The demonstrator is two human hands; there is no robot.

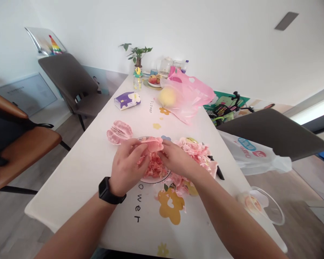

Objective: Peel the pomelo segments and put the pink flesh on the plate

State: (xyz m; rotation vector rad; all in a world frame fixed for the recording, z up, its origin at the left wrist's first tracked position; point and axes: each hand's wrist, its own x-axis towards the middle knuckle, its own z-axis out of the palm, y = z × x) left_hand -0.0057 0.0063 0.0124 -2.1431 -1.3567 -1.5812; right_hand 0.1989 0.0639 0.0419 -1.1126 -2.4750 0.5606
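Both hands grip one pink pomelo segment (153,144) just above a round plate (165,177). My left hand (129,163), with a black watch on its wrist, pinches the segment's left end. Across from it, my right hand (176,158) has its fingers closed on the right end. Peeled red pomelo flesh (154,167) lies heaped on the plate beneath them. A larger piece of peeled pomelo (120,132) rests on the table behind my left hand. To the right, partly behind my right forearm, spreads a pile of pink peel and membrane (197,153).
A dark-handled knife (219,172) sticks out beside the peel pile. Farther back are a purple tissue pack (127,100), a yellow pomelo (166,97) in a pink plastic bag (194,90), a fruit plate (154,85) and a potted plant (138,57). A clear container (270,205) stands by the right edge.
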